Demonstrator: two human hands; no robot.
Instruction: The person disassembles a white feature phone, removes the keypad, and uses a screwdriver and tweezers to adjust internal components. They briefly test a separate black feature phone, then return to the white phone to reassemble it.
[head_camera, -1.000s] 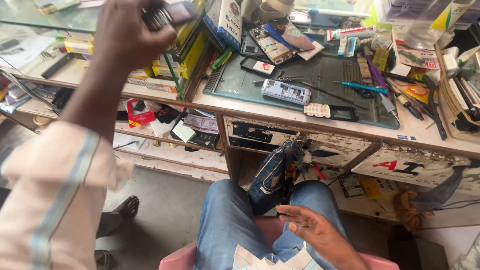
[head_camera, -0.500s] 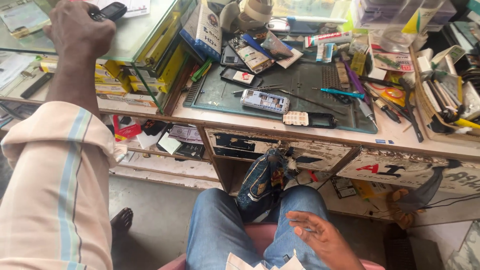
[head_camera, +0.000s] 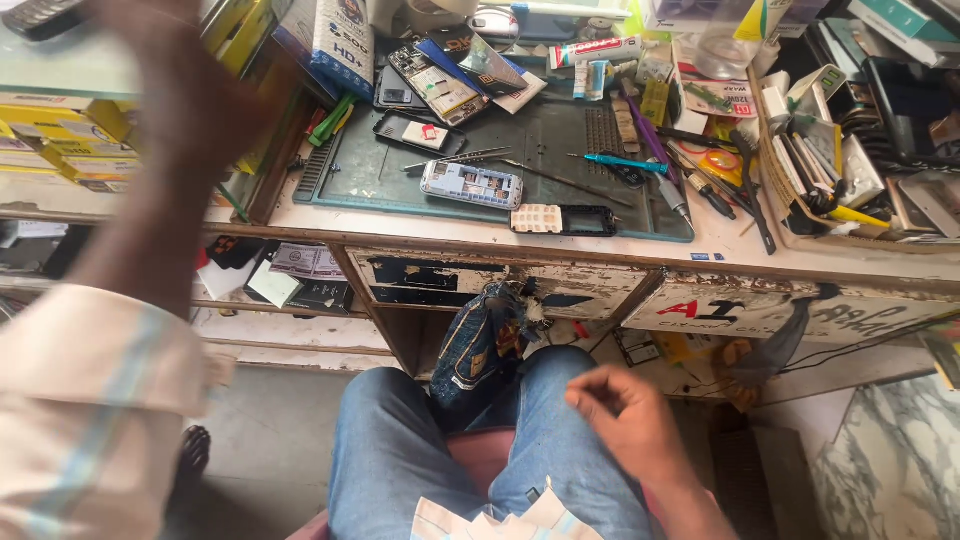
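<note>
Two hands show in my feed: the left hand (head_camera: 195, 95) is a raised blur at upper left, just below a dark phone (head_camera: 40, 15) on the glass counter (head_camera: 70, 70), and I cannot tell its grip. The right hand (head_camera: 625, 420) rests at lower centre on the jeans (head_camera: 390, 460), fingers loosely curled, seemingly empty

A worn wooden workbench (head_camera: 760, 262) with peeling paint; grey concrete floor (head_camera: 260, 420); marbled tile (head_camera: 890, 470) at right; daylight.
</note>
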